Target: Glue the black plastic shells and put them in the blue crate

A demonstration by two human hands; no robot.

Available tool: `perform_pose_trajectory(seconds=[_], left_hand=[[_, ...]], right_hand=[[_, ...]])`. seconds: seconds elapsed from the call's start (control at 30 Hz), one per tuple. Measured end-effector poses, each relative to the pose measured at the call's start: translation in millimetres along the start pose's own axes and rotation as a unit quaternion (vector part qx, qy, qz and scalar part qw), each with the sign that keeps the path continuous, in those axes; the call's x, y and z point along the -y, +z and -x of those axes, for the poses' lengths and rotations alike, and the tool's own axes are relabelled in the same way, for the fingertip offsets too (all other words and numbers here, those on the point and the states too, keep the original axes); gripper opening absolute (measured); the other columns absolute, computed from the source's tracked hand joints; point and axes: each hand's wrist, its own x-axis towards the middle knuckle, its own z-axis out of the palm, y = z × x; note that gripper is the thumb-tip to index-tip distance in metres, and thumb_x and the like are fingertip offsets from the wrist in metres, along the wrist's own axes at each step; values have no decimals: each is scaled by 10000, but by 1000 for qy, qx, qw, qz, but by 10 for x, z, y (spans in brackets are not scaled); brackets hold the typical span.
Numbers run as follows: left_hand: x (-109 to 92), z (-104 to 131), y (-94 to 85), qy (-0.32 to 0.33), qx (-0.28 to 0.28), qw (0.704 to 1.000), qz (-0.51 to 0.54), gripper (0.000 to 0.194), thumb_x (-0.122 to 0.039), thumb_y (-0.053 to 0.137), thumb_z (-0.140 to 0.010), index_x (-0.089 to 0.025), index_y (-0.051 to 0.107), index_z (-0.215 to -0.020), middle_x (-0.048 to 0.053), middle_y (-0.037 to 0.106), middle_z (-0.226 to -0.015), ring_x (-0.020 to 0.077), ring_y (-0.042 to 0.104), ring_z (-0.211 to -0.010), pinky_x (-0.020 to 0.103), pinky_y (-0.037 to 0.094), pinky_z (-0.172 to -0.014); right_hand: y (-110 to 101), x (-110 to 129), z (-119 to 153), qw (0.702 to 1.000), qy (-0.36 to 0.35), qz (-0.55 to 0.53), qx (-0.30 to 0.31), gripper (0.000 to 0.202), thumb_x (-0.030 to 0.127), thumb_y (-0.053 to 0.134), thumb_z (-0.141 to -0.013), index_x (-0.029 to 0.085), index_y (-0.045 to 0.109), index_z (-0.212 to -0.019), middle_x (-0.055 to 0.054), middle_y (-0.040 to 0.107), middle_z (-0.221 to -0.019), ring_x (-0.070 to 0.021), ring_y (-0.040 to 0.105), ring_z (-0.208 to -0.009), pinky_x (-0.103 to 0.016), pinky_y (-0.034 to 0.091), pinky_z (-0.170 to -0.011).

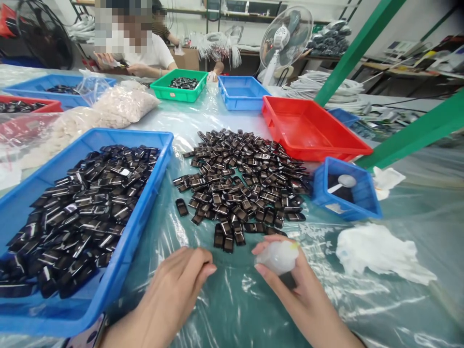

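My right hand (290, 275) is wrapped round a small whitish translucent squeeze bottle (280, 256) with a yellowish spot on its end. To its left, my left hand (181, 273) rests low over the table with its fingers curled together; whatever they hold, if anything, is hidden. Just beyond both hands, several small dark shiny plastic pieces (228, 236) lie side by side. They border a large heap of similar pieces (242, 179) spread on the plastic-covered table (232, 309).
At left stands a blue tray (136, 241) full of dark pieces. A blue bin (348, 210) with a white spoon (342, 182) and a white cloth (380, 253) are at right. Behind are a red tray (315, 128), green posts (424, 125) and a person (159, 53) working.
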Motion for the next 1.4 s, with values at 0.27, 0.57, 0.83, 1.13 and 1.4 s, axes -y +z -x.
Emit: perform_pose_trajectory(seconds=[0.27, 0.57, 0.83, 1.13, 1.4], left_hand=[[-120, 21, -77, -86, 96, 984, 122, 171, -160, 341, -968, -204, 446, -839, 6, 506, -767, 190, 514, -712, 322, 414, -652], [-96, 72, -78, -102, 90, 975, 175, 112, -229, 363, -995, -216, 473, -1011, 41, 537, -896, 215, 537, -832, 337, 458, -730], [-67, 121, -99, -165, 70, 953, 245, 268, -197, 356, -992, -326, 482, -1189, 20, 509, -1151, 185, 532, -1089, 277, 455, -908], [-72, 139, -121, -174, 58, 951, 249, 289, -215, 463, -965, -383, 508, -1196, 3, 509, -1159, 185, 551, -1097, 248, 468, -904], [-58, 130, -122, -132, 55, 956, 257, 279, -184, 515, -941, -353, 552, -1160, 0, 522, -1110, 167, 567, -1020, 215, 463, -881]], right_hand=[[-9, 11, -5, 999, -19, 45, 4, 182, 350, 529, -921, 266, 484, -1076, -67, 605, -1030, -231, 615, -989, -243, 536, -586], [-103, -23, 91, 994, -57, 71, 56, 427, 360, 654, -841, 339, 505, -1241, -52, 666, -1147, -238, 668, -988, -307, 572, -763], [-178, -92, 190, 978, -125, 165, 20, 395, 437, 712, -776, 369, 578, -1142, -38, 725, -989, -237, 715, -812, -312, 615, -639], [-136, -11, 105, 969, -181, 164, -32, 358, 436, 753, -736, 319, 658, -1060, -13, 754, -903, -202, 733, -728, -256, 618, -659], [-157, 49, 46, 952, -232, 199, -31, 319, 478, 688, -794, 259, 662, -1024, -22, 744, -858, -168, 736, -702, -209, 611, -635]])
